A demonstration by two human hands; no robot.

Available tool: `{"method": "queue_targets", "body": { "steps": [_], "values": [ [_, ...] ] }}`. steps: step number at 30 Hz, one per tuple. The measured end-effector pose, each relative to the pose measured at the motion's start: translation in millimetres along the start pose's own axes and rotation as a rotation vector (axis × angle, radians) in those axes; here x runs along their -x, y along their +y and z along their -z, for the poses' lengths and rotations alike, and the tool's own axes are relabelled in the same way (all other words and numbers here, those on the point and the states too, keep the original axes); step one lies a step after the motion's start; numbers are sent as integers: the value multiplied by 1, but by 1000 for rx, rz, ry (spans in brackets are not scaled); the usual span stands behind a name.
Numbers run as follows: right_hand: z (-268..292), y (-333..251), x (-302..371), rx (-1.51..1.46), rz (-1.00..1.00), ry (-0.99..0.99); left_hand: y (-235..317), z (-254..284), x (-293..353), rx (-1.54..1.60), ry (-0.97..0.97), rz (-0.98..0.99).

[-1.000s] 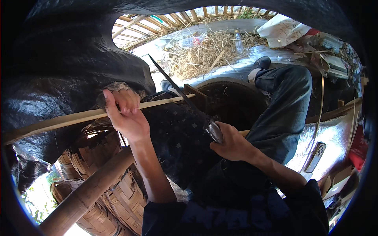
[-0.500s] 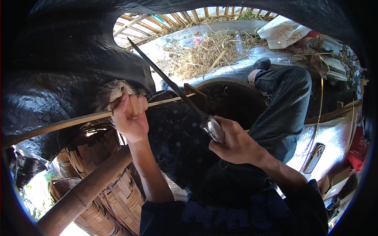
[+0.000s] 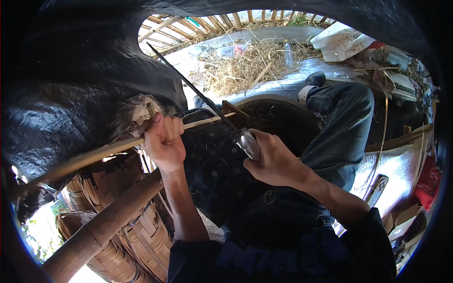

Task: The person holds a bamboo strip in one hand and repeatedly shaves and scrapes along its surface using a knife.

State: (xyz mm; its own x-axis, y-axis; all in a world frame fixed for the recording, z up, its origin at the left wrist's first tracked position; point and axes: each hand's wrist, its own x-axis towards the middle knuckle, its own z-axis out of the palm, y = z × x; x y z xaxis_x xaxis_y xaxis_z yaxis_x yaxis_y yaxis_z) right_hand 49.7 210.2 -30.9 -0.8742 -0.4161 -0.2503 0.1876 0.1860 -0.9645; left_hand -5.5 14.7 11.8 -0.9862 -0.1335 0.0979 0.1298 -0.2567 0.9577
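Note:
My left hand (image 3: 166, 144) is closed round a long pale bamboo strip (image 3: 104, 152), whose left part is blurred and runs off to the lower left. A short length of the strip sticks out past my fist toward the middle. My right hand (image 3: 278, 162) grips the silvery metal handle of a long knife (image 3: 185, 80). Its thin dark blade slants up and to the left, crossing the strip near its right end; whether they touch I cannot tell. Beneath that end is a brown wooden piece (image 3: 237, 112). Dark patterned cloth (image 3: 210, 160) covers my lap.
A dark round rim (image 3: 269, 100) lies beyond my lap, with my jeans-clad leg (image 3: 337, 127) beside it. Black sheeting (image 3: 75, 104) hangs at left above a thick bamboo pole (image 3: 101, 231) and woven baskets (image 3: 146, 240). Straw (image 3: 240, 70) and a plastic bottle (image 3: 288, 53) lie ahead; a phone (image 3: 376, 191) is at right.
My left hand has shifted slightly right with the bamboo strip, and the strip's far left end has swung lower. My right hand and the knife have moved a little left and up.

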Motion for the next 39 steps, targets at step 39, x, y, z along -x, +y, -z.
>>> {"method": "queue_targets", "body": {
  "steps": [39],
  "values": [
    [-32,32,9,28,-106,31,20,-12,-10,-126,-102,-72]
  ]
}}
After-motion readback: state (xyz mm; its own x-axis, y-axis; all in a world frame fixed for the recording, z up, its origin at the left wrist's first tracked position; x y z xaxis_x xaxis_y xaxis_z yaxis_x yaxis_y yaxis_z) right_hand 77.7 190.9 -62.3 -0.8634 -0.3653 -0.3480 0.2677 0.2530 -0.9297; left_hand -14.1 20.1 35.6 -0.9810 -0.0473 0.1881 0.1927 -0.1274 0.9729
